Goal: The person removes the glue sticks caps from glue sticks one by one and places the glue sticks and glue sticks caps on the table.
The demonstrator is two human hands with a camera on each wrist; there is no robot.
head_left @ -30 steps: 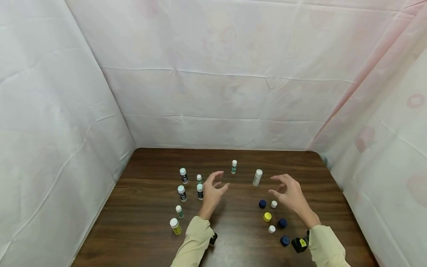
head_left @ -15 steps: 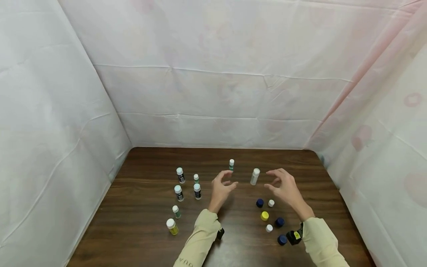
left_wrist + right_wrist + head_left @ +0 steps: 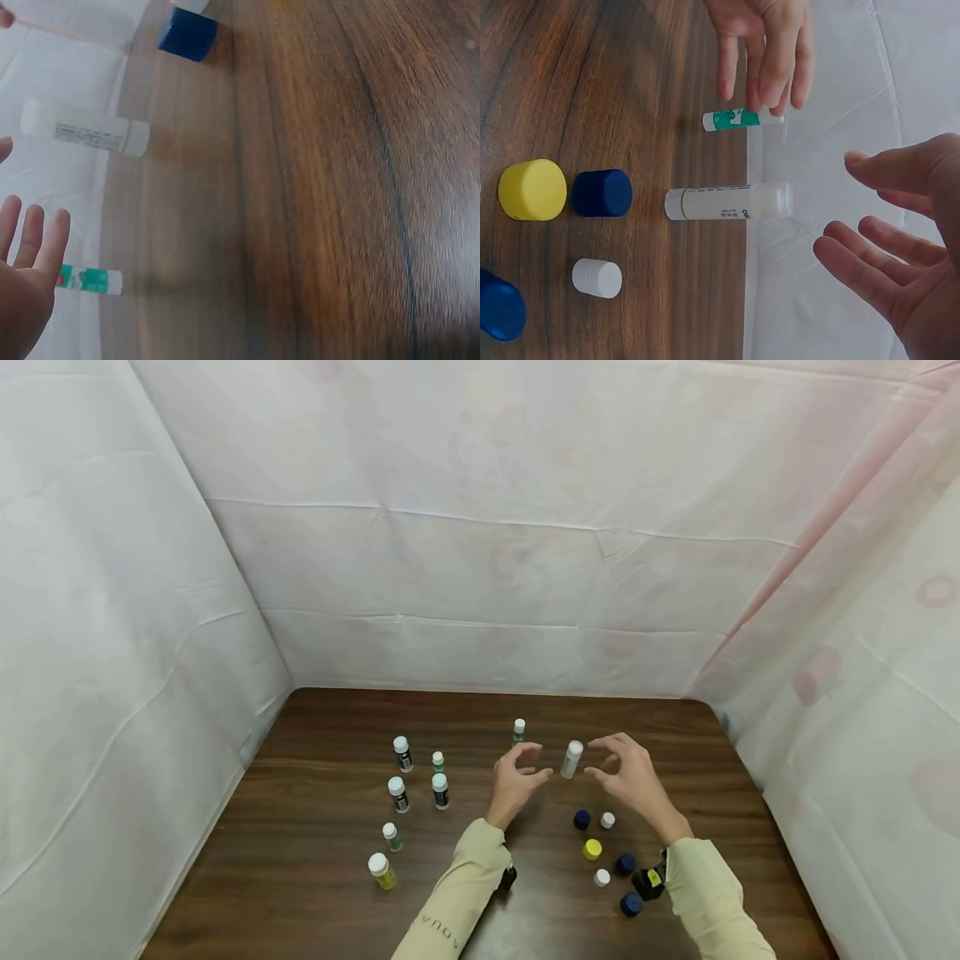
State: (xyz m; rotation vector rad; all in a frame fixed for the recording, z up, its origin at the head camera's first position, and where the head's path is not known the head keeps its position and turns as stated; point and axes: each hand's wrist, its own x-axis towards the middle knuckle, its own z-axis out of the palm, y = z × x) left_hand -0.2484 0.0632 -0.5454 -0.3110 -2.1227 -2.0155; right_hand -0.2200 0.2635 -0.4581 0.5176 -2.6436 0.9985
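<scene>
A white glue stick (image 3: 572, 762) with a cloudy cap stands upright on the table between my two hands; its small print shows in the right wrist view. My left hand (image 3: 514, 787) is just to its left, thumb and fingers spread apart and holding nothing. On the other side my right hand (image 3: 634, 778) reaches in with thumb and fingers parted, also holding nothing. Both hands' fingertips are close to the stick, with a gap showing on each side. Behind the left fingers stands a slim green-and-white glue stick (image 3: 519, 727), its lower part hidden in the head view.
On the left stand several capped containers: dark-labelled bottles (image 3: 398, 795), small green sticks (image 3: 392, 837) and a yellow one (image 3: 382, 871). Nearer the right forearm lie loose caps: yellow (image 3: 592, 849), dark blue (image 3: 626, 863) and white (image 3: 602, 877). White cloth (image 3: 480, 568) walls the table.
My left hand has moved right, away from the dark-labelled bottles and up to the white glue stick. My right hand has shifted slightly left toward it. The glue stick stays standing.
</scene>
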